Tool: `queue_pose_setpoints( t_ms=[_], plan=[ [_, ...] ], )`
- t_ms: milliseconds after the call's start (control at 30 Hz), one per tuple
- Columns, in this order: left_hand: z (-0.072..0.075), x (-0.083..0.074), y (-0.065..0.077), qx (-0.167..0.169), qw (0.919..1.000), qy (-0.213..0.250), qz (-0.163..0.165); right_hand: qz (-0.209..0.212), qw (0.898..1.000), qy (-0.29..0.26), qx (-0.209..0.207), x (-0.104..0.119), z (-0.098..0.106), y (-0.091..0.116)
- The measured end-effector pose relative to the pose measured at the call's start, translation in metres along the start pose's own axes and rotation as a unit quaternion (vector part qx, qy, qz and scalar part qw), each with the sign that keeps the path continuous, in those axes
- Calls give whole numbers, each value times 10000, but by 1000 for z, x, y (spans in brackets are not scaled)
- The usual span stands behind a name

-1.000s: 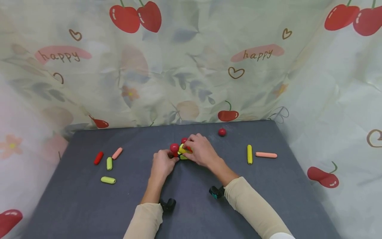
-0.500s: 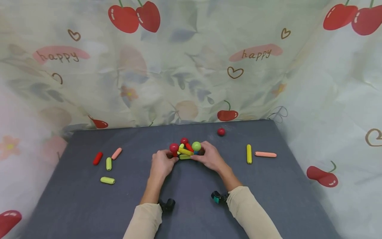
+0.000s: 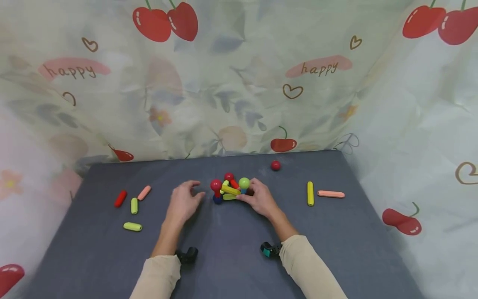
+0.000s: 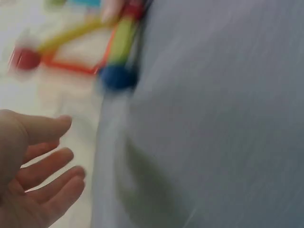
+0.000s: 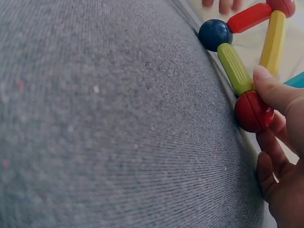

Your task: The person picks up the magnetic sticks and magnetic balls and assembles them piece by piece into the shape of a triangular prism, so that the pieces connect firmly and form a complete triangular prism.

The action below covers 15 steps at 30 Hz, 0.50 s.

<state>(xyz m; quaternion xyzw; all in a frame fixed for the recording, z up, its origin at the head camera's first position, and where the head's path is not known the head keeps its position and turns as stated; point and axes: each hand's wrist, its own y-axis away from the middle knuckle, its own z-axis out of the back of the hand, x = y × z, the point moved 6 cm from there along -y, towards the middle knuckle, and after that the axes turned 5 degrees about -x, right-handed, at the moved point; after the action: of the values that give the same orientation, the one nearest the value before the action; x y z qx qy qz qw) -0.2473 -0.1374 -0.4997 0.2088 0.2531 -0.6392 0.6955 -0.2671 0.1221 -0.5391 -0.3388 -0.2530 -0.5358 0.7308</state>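
Observation:
A small frame of magnetic rods and balls stands mid-table. At its left, a red ball (image 3: 215, 185) tops a red rod (image 5: 249, 17) that rises from a dark blue ball (image 5: 215, 35). A yellow rod (image 3: 230, 190) slants across the front above a lime rod (image 5: 235, 69), and a green ball (image 3: 244, 183) tops the right side. My right hand (image 3: 259, 199) holds the frame's right corner, thumb and fingers about a lower red ball (image 5: 254, 111). Left of the frame, apart from it, my left hand (image 3: 183, 203) has loose, spread fingers; the left wrist view is blurred.
On the left lie a red rod (image 3: 120, 199), a pink rod (image 3: 144, 192) and two lime rods (image 3: 132, 226). To the right are a yellow rod (image 3: 310, 193) and a pink rod (image 3: 330, 194). A loose red ball (image 3: 275, 165) sits near the back edge, before a printed curtain.
My right hand moved from the frame's top middle to its right corner, uncovering the green ball. My left hand let go of the frame's left corner and drew away leftward.

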Motion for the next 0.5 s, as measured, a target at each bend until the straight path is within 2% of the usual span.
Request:
queue_pose_setpoints(
  t_ms=[133,200,267,400,500],
  plan=[
    [48,47,-16,-579,9974,-388,162,-95,9999,-47,-29,1,-2,0],
    [67,71,-21,-785,9940,-668,376,-144,9999,-56,-12,1,-3,0],
    [78,91,-23,-917,9881,-1046,653,-200,9998,-70,35,1,-3,0],
    [83,118,-22,-795,9777,-1548,1172,-251,9996,-121,0,0,-3,0],
    [79,126,-22,-764,9758,-1695,1155,-249,9995,-190,-104,0,-1,1]
  ],
)
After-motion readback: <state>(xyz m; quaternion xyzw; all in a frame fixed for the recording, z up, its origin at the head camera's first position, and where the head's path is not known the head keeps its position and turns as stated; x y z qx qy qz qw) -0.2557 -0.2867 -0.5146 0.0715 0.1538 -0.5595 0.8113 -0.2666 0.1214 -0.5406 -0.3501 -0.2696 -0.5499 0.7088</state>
